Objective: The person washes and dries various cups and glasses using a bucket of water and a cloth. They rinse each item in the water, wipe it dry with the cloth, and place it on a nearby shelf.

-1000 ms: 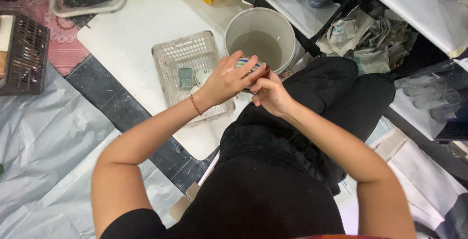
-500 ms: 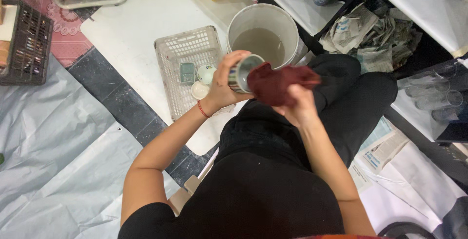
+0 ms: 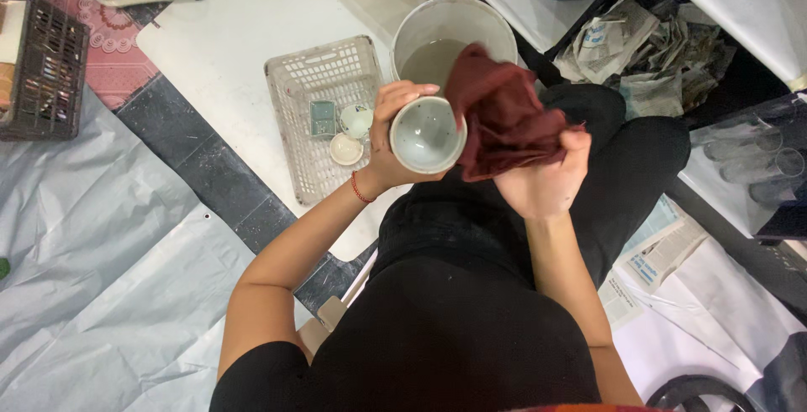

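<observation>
My left hand (image 3: 392, 139) grips a small pale grey ceramic cup (image 3: 426, 135), its open mouth turned up toward the camera. My right hand (image 3: 545, 178) clutches a dark red cloth (image 3: 502, 112) that bunches up beside the cup's right rim. Both hands are held over my lap, just in front of a white bucket (image 3: 492, 23) with murky water in it.
A white plastic basket (image 3: 304, 84) to the left holds a few small ceramic pieces (image 3: 346, 150). A dark crate (image 3: 44, 67) stands at far left. Crumpled newspaper (image 3: 651, 42) and clear glasses (image 3: 756, 160) lie at right. Grey plastic sheeting (image 3: 92, 269) covers the floor.
The cup has been tipped so its open mouth faces up. The red cloth, absent a second ago, is now lifted and bunched in my right hand beside the cup.
</observation>
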